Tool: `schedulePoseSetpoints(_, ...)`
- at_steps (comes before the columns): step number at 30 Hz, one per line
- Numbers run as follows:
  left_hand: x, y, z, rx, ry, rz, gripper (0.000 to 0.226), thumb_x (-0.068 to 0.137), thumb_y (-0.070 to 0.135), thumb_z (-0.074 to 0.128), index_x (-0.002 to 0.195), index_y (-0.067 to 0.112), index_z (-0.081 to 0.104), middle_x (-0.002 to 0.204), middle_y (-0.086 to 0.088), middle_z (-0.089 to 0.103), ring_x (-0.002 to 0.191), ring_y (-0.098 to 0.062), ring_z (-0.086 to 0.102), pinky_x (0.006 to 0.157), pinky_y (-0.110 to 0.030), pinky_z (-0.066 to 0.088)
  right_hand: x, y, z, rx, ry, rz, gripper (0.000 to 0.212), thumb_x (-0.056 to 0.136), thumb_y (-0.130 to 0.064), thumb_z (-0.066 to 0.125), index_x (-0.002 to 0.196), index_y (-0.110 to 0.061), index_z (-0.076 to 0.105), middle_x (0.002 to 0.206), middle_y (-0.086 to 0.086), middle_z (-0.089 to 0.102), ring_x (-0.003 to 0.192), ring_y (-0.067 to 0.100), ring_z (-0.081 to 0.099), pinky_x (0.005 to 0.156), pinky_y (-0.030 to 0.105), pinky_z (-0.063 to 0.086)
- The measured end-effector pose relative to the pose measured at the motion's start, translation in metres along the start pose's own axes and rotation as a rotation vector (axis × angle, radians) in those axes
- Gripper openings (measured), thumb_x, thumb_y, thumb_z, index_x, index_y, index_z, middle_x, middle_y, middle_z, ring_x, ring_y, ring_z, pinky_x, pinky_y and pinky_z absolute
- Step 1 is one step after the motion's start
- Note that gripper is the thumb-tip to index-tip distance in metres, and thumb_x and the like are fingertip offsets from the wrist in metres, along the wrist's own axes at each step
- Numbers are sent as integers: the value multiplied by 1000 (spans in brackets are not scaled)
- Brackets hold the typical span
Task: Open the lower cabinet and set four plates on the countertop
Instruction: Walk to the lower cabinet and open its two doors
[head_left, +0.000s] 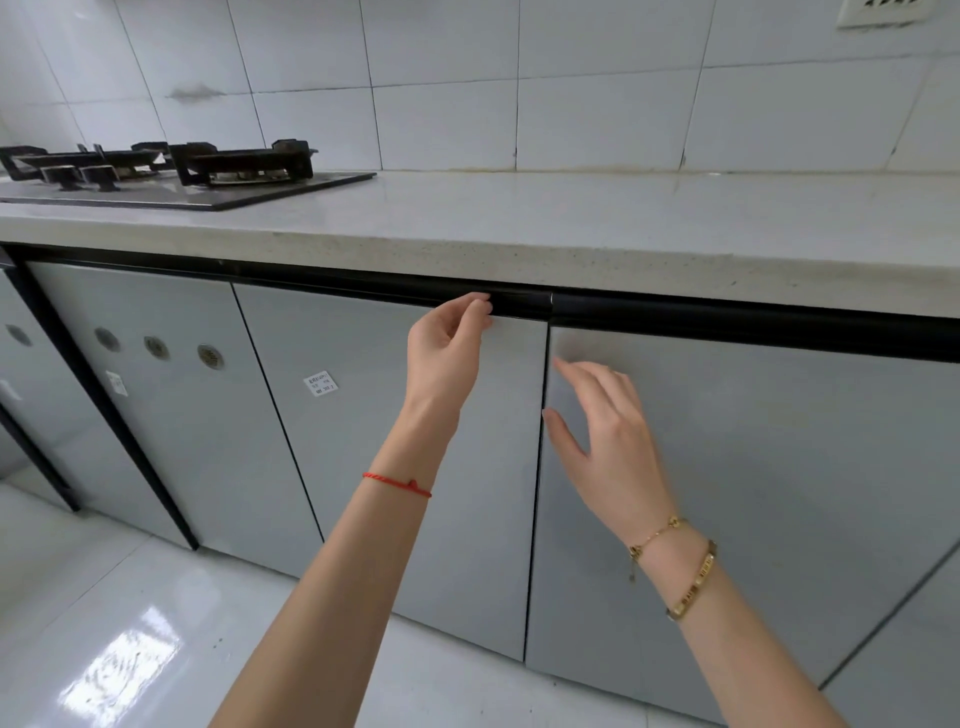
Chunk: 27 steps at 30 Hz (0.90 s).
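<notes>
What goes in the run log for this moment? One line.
stage: opening | left hand: fingertips at cabinet door top edge | right hand: open | plates: unseen

You see pale grey-blue cabinet doors (395, 441) with a glossy, plain face, topped by a black strip (727, 322). The desk (571, 228) is off-white with fine dark speckles along its edge. The wall tiles (441, 78) are white with thin dark joints. The stove (171, 171) is black. Your left wrist carries a red string bracelet (397, 484); your right wrist carries gold bracelets (691, 582). The floor (104, 623) is shiny white tile. One door bears a small white sticker (319, 383) with dark print.
</notes>
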<state>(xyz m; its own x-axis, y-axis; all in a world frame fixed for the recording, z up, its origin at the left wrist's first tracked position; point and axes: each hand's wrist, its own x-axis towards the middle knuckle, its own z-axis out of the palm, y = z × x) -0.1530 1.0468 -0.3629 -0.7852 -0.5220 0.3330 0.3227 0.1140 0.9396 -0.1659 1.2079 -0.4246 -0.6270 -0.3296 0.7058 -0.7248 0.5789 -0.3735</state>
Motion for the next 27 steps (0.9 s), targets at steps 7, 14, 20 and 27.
schedulePoseSetpoints(7,-28,8,-30,14,-10,30,11,94,24,60,100,27,69,93,15,72,89,8,67,85,-17,51,-22,-14,11,75,-91,20,53,94,-29,54,142,-16,36,138,-3,47,129,12,39,107,17,29)
schedulePoseSetpoints(14,-56,15,-65,256,-29,189,21,94,25,60,114,22,67,104,13,70,97,2,64,85,-15,50,-47,-40,16,169,-21,-51,51,93,-28,56,139,-12,41,133,2,53,125,12,47,105,18,36)
schedulePoseSetpoints(20,-85,21,-94,708,60,573,35,93,29,59,125,15,57,119,3,57,108,-11,55,94,-27,46,-67,-65,20,166,-46,-108,57,92,-30,57,141,-9,39,137,5,51,129,13,44,108,7,24)
schedulePoseSetpoints(27,-114,39,-126,710,56,619,39,93,31,61,128,16,59,129,0,59,121,-13,54,103,-37,47,-92,-105,31,198,-22,-292,54,92,-37,54,137,-10,45,135,6,56,127,19,51,104,35,45)
